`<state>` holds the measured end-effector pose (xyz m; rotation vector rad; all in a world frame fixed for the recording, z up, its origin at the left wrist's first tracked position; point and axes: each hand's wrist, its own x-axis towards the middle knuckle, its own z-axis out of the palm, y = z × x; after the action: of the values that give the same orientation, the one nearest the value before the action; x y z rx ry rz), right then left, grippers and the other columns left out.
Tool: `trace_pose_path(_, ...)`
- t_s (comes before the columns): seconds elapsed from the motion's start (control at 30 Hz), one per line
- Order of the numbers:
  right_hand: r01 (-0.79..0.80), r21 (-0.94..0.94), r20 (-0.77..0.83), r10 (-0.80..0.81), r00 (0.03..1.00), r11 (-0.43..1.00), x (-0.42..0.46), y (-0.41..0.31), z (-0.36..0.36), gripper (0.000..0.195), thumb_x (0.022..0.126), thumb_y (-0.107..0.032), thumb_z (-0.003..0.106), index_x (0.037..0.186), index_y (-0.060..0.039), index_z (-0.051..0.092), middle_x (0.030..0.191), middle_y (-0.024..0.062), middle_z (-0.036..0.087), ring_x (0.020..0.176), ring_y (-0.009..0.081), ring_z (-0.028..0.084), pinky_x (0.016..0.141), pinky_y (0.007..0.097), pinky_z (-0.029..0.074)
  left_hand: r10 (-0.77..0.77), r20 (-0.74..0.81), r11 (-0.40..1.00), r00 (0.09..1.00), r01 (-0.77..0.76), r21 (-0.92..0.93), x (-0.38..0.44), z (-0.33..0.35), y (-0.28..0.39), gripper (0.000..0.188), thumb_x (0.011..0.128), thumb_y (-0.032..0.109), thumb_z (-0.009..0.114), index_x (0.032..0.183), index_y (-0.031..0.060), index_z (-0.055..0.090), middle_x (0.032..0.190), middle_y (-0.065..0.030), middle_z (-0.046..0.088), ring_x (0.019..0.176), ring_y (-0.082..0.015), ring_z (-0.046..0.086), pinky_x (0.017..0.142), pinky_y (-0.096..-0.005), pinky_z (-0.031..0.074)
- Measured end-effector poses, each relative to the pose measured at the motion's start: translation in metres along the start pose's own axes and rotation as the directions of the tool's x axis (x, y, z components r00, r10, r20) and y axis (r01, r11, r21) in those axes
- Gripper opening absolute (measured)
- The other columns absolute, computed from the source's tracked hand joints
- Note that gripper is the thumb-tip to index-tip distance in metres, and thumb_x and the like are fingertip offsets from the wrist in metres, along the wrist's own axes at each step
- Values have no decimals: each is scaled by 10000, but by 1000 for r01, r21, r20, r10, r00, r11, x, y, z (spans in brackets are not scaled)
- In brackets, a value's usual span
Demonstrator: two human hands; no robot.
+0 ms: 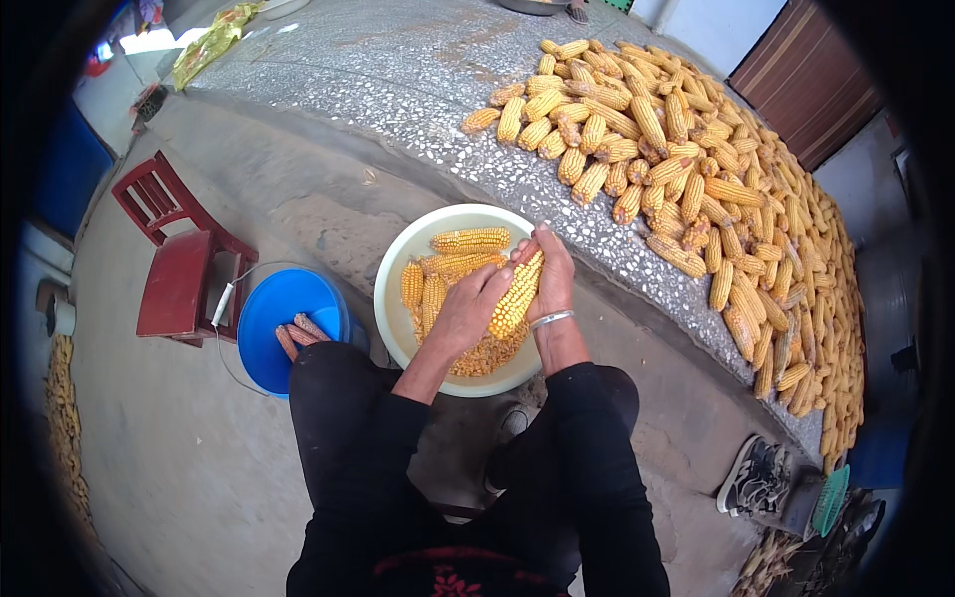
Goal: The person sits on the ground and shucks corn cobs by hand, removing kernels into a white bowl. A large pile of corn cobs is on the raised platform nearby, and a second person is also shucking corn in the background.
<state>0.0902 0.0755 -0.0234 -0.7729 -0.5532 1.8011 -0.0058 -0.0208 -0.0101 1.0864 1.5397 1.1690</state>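
Note:
Between my two hands is an ear of dried corn (pixel 517 297), tilted over a pale plastic basin (pixel 385 298). A reddish strip of bare cob shows near its upper end. My right hand (pixel 553 272), with a silver bangle at the wrist, grips the ear from the right. Against its left side presses my left hand (pixel 470 306), the thumb lying along the kernels; its fingers are partly hidden. Inside the basin, several whole ears (pixel 470 240) lie at the back and left, and loose kernels (pixel 485 358) cover the bottom nearer me.
To my left stands a blue bucket (pixel 257 339) with several stripped cobs (pixel 302 332) in it. Behind it is a dark red wooden chair (pixel 175 283). A large heap of corn ears (pixel 716 186) covers the raised speckled ledge at right. Shoes (pixel 757 477) sit at lower right.

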Motion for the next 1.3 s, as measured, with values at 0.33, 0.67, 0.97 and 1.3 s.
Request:
trace_pose_path(0.33, 84, 39, -40, -82, 996, 996, 0, -2, 0, 218, 929, -215, 593, 799, -70, 496, 664, 81, 546, 530, 176, 542, 478, 299, 482, 163, -50, 984, 985, -159, 86, 13, 1, -14, 388, 966, 306, 424, 907, -44, 580, 800, -206, 597, 759, -299, 581, 745, -390, 436)
trace_pose_path(0.67, -31, 256, -17, 36, 999, 966, -2, -5, 9, 174, 900, -152, 627, 867, -35, 503, 658, 55, 505, 522, 147, 505, 469, 279, 470, -85, -107, 983, 991, 101, 153, 8, -12, 15, 508, 948, 456, 493, 966, -22, 664, 771, -36, 625, 676, -93, 558, 554, -280, 432)
trace_pose_path(0.97, -43, 220, -26, 50, 998, 975, 1, -1, -2, 226, 907, -217, 630, 863, -20, 528, 666, 66, 515, 530, 145, 504, 464, 260, 452, -19, 173, 915, 985, -53, 401, 17, -4, 34, 659, 945, 558, 398, 1164, -26, 613, 1020, -178, 666, 918, -273, 627, 806, -348, 473)
trace_pose_path(1.3, -135, 41, -12, 136, 991, 990, 15, 3, -6, 250, 919, -287, 634, 874, -55, 553, 688, 51, 554, 577, 142, 537, 539, 266, 484, 120, 86, 872, 989, -146, 467, 18, -5, 21, 547, 987, 396, 320, 988, -73, 600, 918, -311, 611, 907, -450, 589, 827, -461, 431)
